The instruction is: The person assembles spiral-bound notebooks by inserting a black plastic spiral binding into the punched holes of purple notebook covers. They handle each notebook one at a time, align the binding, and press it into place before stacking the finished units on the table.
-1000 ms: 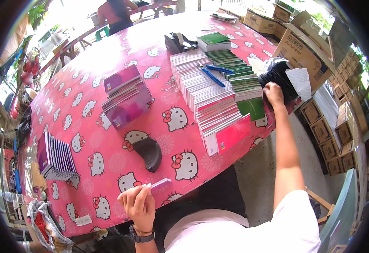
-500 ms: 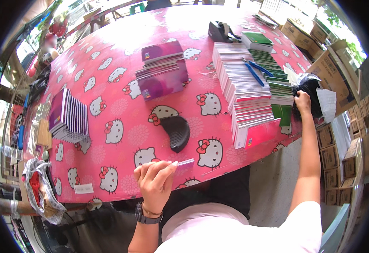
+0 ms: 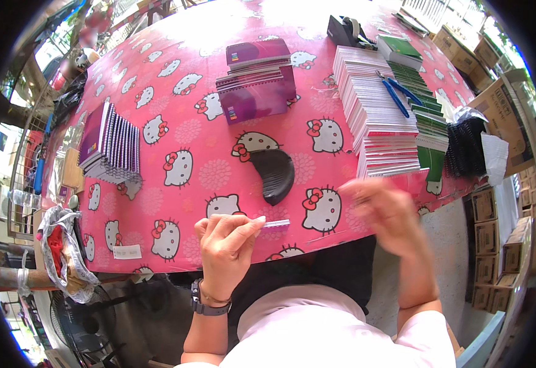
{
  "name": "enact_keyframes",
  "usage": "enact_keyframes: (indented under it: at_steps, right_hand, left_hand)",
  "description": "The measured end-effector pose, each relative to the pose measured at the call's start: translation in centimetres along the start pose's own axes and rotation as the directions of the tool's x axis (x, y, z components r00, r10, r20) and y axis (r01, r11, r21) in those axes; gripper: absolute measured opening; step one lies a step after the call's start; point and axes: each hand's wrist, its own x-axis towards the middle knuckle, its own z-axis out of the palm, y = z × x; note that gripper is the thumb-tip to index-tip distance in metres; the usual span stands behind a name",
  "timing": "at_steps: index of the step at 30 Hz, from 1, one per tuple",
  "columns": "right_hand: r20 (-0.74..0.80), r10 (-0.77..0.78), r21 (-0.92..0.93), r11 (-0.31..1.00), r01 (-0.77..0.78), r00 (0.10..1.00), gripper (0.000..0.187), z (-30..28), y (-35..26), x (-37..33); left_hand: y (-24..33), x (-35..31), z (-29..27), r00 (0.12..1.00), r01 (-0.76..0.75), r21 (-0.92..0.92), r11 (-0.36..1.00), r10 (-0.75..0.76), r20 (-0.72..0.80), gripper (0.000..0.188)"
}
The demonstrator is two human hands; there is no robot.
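Observation:
My left hand (image 3: 228,242) is closed in a pinch above the table's front edge. Between thumb and fingers it grips a thin purple-and-white notebook (image 3: 275,224), seen almost edge-on. My right hand (image 3: 386,211) is smeared by motion near the front of the long notebook stack; whether it holds anything is unclear. That stack of notebooks (image 3: 375,104) shows white page edges, with a row of green notebooks (image 3: 427,113) along its right side. Blue-handled pliers (image 3: 398,94) lie across the top. Just beyond my left hand rests a curved black object (image 3: 275,178).
Purple notebooks (image 3: 256,101) stand at the middle back, and more spiral-bound ones (image 3: 113,144) at the left. A black tape dispenser (image 3: 349,32) is at the far right. Black mesh-like material (image 3: 464,147) lies by the right edge, near cardboard boxes (image 3: 510,119). A pink patterned cloth (image 3: 200,202) covers the table.
My right hand has left the black material at the right edge and swung inward, toward my left hand. The left hand keeps hold of the notebook. The whole view has shifted slightly.

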Motion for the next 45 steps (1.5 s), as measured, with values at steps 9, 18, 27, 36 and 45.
enact_keyframes:
  at_steps: [9,18,27,36,45]
  right_hand:
    - [0.184,-0.022,0.207,0.978,-0.017,0.983,0.015,5.4,2.4,0.5]
    - [0.428,0.053,0.166,0.977,-0.137,0.902,0.027,5.0,2.4,0.9]
    - [0.466,0.066,0.147,0.978,-0.151,0.882,0.045,4.9,1.3,1.3]
    - [0.515,0.084,0.062,0.989,-0.135,0.853,0.050,5.2,2.1,2.7]
    - [0.631,0.037,-0.371,0.892,0.260,0.775,0.074,8.3,6.0,10.3]
  left_hand:
    - [0.0,-0.1,0.2,1.000,-0.007,-0.012,1.000,0.007,0.009,0.020]
    - [0.0,-0.2,0.1,1.000,-0.025,0.000,1.000,0.025,0.003,0.020]
    - [2.0,-0.1,1.5,0.993,-0.009,-0.014,1.000,0.010,0.114,0.031]
    - [1.8,-0.3,1.2,0.985,-0.060,-0.019,0.998,0.062,0.162,0.023]
    - [1.4,-0.1,0.6,0.965,-0.070,-0.039,0.997,0.077,0.250,0.025]
